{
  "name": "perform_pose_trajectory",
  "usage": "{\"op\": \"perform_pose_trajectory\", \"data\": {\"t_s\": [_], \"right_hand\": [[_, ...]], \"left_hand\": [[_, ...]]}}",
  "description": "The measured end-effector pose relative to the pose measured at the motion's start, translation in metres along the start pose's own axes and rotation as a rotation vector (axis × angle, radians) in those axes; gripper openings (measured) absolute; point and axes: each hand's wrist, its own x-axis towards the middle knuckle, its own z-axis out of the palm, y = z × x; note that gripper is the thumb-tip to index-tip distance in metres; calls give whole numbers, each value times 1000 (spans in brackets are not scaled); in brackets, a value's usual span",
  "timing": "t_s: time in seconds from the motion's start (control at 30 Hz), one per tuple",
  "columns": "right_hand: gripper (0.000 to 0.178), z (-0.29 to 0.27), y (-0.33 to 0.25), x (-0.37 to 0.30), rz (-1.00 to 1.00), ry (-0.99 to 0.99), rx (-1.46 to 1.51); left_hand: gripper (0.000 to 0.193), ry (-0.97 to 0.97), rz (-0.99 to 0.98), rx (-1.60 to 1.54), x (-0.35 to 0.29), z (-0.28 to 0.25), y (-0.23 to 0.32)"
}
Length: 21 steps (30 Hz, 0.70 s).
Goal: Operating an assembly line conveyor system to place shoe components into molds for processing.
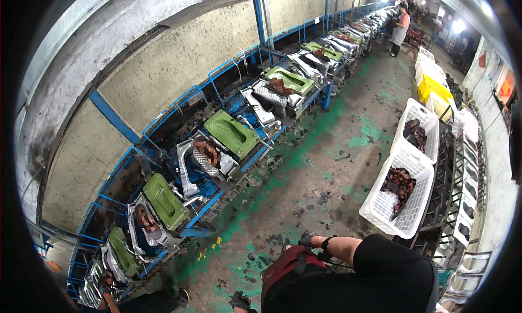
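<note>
Past the edge of a red apron [291,267], my right hand [308,238] shows small and dark, apparently gloved, with a black strap further up the bare forearm. Its fingers are too dark to make out. My left hand [240,300], also dark, hangs low over the stained floor, nearest the lower edge. Neither hand visibly touches a mould, and no held thing shows. To the left stands a line of metal moulds with green lids [232,132]. Reddish-brown pieces [205,151] lie on several silver mould parts [187,169].
White plastic crates [367,204] with brown pieces stand along the right, a yellow crate [433,88] beyond. Behind them runs a metal rack [457,177]. A blue rail [179,102] borders the mould line. A person [401,30] stands far down the aisle; another's forearm [110,302] shows lower left.
</note>
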Motion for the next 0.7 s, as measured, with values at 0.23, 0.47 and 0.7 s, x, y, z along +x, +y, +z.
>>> {"op": "perform_pose_trajectory", "data": {"t_s": [0.23,0.47,0.7], "right_hand": [[25,-9,47,-3,60,55,265],[23,-21,91,-30,277,96,540],[22,-73,183,-44,504,288,954]], "left_hand": [[37,205,-518,-265,108,-5,-85],[16,208,-380,-148,108,53,-47],[13,-14,-126,155,160,115,16]]}}
